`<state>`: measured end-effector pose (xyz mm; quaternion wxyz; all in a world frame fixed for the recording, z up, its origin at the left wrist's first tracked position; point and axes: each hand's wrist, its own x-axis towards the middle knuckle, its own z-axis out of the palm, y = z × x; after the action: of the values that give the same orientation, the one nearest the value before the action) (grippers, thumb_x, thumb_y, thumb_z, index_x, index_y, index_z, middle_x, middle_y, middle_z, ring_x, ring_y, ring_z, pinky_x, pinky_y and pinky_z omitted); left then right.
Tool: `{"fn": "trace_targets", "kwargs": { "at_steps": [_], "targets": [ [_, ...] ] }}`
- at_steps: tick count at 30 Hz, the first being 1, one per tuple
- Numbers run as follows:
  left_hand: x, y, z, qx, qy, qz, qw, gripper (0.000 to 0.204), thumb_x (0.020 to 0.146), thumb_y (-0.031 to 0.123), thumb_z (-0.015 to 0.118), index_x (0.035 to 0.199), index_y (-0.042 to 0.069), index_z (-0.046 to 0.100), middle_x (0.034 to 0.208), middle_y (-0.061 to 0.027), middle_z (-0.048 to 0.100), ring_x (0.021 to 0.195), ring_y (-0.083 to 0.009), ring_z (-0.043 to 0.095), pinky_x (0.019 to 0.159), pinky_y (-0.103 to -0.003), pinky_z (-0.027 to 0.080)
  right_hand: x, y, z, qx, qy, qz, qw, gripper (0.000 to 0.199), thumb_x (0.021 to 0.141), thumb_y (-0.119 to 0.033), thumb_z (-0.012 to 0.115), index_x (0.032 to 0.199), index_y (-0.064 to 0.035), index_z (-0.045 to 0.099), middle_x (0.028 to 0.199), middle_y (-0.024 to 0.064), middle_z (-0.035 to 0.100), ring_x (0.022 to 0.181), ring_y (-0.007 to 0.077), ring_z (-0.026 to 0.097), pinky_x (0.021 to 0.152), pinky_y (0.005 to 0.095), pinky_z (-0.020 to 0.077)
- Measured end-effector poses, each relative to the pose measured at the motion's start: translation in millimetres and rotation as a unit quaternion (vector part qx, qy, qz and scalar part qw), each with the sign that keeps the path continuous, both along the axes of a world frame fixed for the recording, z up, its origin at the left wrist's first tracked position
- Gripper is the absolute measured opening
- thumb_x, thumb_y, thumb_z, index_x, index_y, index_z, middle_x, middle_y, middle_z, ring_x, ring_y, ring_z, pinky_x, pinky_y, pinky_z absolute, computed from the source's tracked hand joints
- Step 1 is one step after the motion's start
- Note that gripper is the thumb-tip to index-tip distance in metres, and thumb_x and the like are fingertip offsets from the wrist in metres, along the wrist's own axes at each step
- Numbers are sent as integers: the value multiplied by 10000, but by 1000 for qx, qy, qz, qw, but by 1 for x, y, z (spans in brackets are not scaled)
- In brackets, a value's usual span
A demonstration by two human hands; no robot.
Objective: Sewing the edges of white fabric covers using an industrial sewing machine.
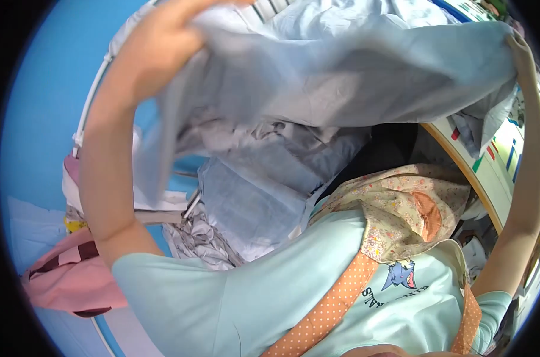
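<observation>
A wide, thin grey-blue cloth [377,77] is stretched in the air between my raised hands, its left part smeared by motion. My left hand [171,38], blurred at the upper left, is closed on one end of it; the fingertips are hard to make out. At the far upper right my right hand [520,50] pinches the opposite corner. A loose flap of the cloth hangs down below each hand. Under it lies a heap of similar blue-grey fabric [252,196], partly hidden by the raised cloth.
A white table with a wooden edge [460,157] curves along the right. Pink fabric [73,273] hangs at the left beside a white metal rail [90,98]. More pale fabric [353,18] lies at the back. Crumpled grey cloth [201,238] sits near my left elbow.
</observation>
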<state>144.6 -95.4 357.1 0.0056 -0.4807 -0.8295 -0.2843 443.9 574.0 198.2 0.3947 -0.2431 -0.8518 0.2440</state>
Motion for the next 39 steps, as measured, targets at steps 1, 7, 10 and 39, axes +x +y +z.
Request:
{"fn": "trace_targets", "kwargs": {
  "at_steps": [1, 7, 10, 39],
  "targets": [
    [27, 32, -7, 2, -36, -54, 998, 373, 726, 145, 677, 1095, 88, 655, 1048, -95, 657, 960, -248, 620, 844, -342, 480, 0, -20, 0, 9, 1, -5, 1000, 282, 884, -191, 566, 1122, -47, 610, 1158, 78, 566, 1067, 181, 537, 912, 302, 396],
    [183, 194, -50, 105, -92, -491, 860, 374, 792, 107, 574, 1165, 93, 600, 1124, -117, 615, 1029, -265, 585, 899, -354, 448, 41, -192, 9, 50, 64, 21, 996, 213, 868, -169, 561, 1015, -38, 644, 998, 92, 608, 933, 184, 583, 809, 315, 446],
    [238, 239, -97, 126, -154, -649, 734, 379, 825, 87, 523, 1200, 96, 573, 1162, -129, 594, 1063, -274, 567, 927, -360, 432, 111, -286, -6, 19, 78, 107, 991, 190, 861, -158, 559, 961, -33, 660, 918, 98, 629, 866, 185, 606, 757, 321, 471],
    [42, 430, -235, -322, 18, -310, 894, 410, 904, 391, 483, 1104, 61, 622, 1063, -174, 640, 1007, -338, 590, 857, -389, 451, 220, -391, -243, -587, -377, -87, 711, 182, 747, -158, 632, 848, -7, 644, 754, 159, 649, 678, 261, 637, 627, 355, 488]
  ]
}}
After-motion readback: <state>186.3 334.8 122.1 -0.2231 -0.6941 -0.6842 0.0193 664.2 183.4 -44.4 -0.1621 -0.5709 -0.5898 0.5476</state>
